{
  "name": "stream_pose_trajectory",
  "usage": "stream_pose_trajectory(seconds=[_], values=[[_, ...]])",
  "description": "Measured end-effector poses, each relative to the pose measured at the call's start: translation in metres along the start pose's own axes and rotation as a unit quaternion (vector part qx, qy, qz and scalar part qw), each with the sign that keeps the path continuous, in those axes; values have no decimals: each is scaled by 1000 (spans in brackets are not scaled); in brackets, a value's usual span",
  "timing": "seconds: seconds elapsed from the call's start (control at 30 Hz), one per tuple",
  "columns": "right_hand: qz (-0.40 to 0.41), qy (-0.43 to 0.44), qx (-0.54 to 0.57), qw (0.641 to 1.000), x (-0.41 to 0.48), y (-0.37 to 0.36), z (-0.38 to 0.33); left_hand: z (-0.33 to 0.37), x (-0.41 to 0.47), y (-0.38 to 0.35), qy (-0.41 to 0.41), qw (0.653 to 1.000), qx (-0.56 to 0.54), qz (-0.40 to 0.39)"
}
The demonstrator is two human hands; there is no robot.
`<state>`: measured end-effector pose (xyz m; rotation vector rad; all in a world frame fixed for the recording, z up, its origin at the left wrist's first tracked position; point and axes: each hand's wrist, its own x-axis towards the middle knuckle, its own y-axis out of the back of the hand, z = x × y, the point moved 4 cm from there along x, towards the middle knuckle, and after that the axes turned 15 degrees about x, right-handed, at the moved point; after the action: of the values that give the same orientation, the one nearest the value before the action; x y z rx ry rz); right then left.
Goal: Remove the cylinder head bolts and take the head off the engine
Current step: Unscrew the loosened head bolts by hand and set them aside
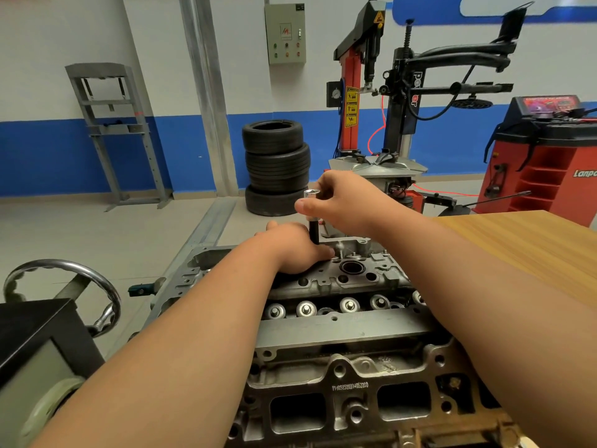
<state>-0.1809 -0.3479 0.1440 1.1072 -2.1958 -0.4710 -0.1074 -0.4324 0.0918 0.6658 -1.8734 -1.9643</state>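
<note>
Taking in, at near left, a chrome handwheel (64, 262) arching over a black box (32, 321), and at far left a grey shop press (118, 128) standing against the blue-and-white wall. Passing, further right on the far floor, a stack of tyres (276, 163) under a grey control box (285, 33) on the wall.

Reaching both bare forearms out over the cylinder head (339, 328), lying in the near middle between them, with a row of round valve spring caps (349, 304) running across it.

Resting the left hand (294, 250) on the far end of the head, laying the thumb on the metal and curling the fingers round the foot of a dark shaft (314, 232) standing upright there. Not being able to tell whether bolt or extension bar.

Pinching the chrome socket (311, 193) on top of that shaft with the right hand (342, 202), thumb on the near side, fingers curled over the far side. Holding the two hands close, one just above the other without touching, both clamped on the same upright tool.

Finding, beyond the right hand, a red-and-black tyre changer (397, 124); at near right a wooden tabletop (523, 247) just beside the head; at far right a red wheel balancer (542, 176).
</note>
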Motion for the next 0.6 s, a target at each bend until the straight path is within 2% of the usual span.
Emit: stream_pose_trajectory(seconds=[0.17,0.3,0.37,0.43,0.5,0.6], values=[[-23,27,49,998,0,-1,-3,-4,3,-2,17,1000,3,-7],[-70,-3,182,981,-2,-5,-4,-4,5,-3,12,1000,5,-10],[-50,-4,101,994,-1,-5,-4,-2,3,-2,-1,1000,1,-9],[13,17,-13,1000,2,-2,-2,1,2,-1,-15,1000,-6,-6],[58,29,-29,997,3,0,-3,1,2,0,-18,1000,-16,-2],[48,41,-17,998,5,1,-2,0,2,0,-21,1000,-21,1]])
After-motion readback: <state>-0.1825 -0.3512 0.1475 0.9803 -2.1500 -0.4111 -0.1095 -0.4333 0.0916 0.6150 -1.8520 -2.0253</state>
